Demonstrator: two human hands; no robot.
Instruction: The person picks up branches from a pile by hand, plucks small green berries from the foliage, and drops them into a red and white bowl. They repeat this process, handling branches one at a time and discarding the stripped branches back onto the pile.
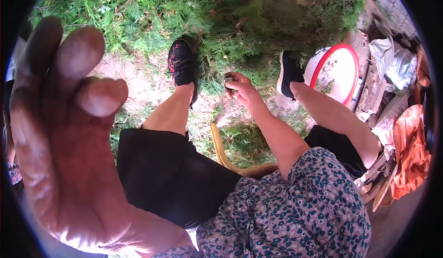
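Note:
My left hand point(87, 156) is raised very close to the camera at the left, its palm in view. Its fingers are partly bent and apart, and nothing lies in the palm. Between my knees, my right hand point(244, 91) hangs over the ground with its fingers pinched together. A small dark thing point(228, 79) shows at its fingertips, too small to name. Beyond it lies a thick heap of green conifer branches point(152, 13). To the right of my feet stands a white basin point(356, 71) with a red rim, with small green bits inside.
My black shoes point(182, 61) rest at the edge of the branches. A curved yellow wooden piece point(217, 142) is below me, seemingly part of a seat. Along the right are split logs point(369, 91), clear plastic point(401, 68) and a crumpled orange bag point(410, 142). Green sprigs litter the ground.

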